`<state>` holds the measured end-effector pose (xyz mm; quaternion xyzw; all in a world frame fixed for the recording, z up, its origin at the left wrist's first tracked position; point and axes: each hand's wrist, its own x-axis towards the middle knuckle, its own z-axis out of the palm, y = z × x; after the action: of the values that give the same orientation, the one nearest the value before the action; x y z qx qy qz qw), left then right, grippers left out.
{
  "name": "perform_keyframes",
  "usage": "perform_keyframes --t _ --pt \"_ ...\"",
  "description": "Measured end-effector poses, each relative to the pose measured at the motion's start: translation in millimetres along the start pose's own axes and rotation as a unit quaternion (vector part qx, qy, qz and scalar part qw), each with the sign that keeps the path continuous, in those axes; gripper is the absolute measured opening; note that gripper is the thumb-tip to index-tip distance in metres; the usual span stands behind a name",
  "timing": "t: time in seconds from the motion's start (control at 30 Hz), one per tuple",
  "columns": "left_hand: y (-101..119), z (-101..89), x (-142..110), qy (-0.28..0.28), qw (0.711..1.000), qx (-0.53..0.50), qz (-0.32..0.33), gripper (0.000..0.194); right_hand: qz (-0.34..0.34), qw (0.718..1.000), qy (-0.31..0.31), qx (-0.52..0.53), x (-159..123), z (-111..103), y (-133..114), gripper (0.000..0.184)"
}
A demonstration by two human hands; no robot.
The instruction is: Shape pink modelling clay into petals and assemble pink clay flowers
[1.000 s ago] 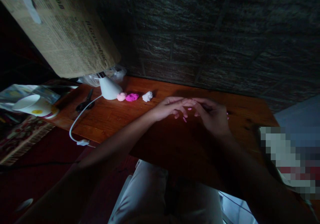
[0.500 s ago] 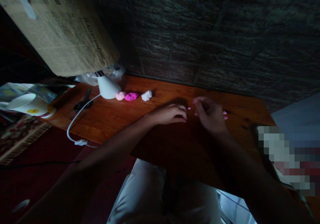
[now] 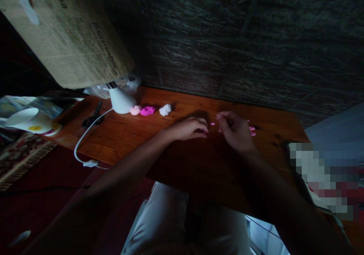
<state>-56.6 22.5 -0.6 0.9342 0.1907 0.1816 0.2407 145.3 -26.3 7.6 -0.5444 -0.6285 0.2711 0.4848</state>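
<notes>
My left hand [image 3: 192,129] rests low over the wooden table [image 3: 182,96], its fingers loosely curled and the thumb apart, with nothing visible between them. Just past its fingertips lies a tiny pink clay bit [image 3: 212,124]. Facing it, my right hand [image 3: 236,132] is closed in a pinch; whatever its fingertips hold is too small or hidden to make out. Behind its knuckles several small pink clay pieces [image 3: 252,130] lie partly covered. Farther left sit a pale pink clay lump [image 3: 135,110], a magenta clay lump [image 3: 147,111] and a white clay lump [image 3: 165,110].
A lamp with a newsprint shade [image 3: 85,43] and white base [image 3: 122,101] stands at the left, its white cord [image 3: 81,139] looping over the edge. Dark scissors [image 3: 95,118] and a paper cup [image 3: 28,120] are beyond. A dark stone wall [image 3: 227,50] backs the table.
The view has shifted slightly, moving everything a little left. My left fingers sit slightly farther from the tiny pink bit. The right hand keeps its pinch.
</notes>
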Motion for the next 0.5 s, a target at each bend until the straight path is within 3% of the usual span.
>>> perform_keyframes --t 0.13,0.27,0.37,0.5 --pt "1.3 1.6 -0.2 0.01 1.0 -0.005 -0.014 0.013 -0.004 1.0 -0.011 0.01 -0.2 -0.6 -1.8 0.034" --pt "2.8 6.1 2.2 0.083 0.99 -0.089 -0.066 0.012 -0.001 0.999 -0.013 0.039 0.6 -1.5 -5.0 0.036" --pt "4.5 7.3 6.4 0.158 0.955 -0.235 -0.088 0.015 0.021 0.998 -0.012 0.062 1.3 -2.2 -7.4 0.039" --pt "6.5 3.0 9.2 0.212 0.879 -0.403 -0.139 0.023 0.043 0.995 -0.012 0.085 1.1 -2.6 -9.1 0.043"
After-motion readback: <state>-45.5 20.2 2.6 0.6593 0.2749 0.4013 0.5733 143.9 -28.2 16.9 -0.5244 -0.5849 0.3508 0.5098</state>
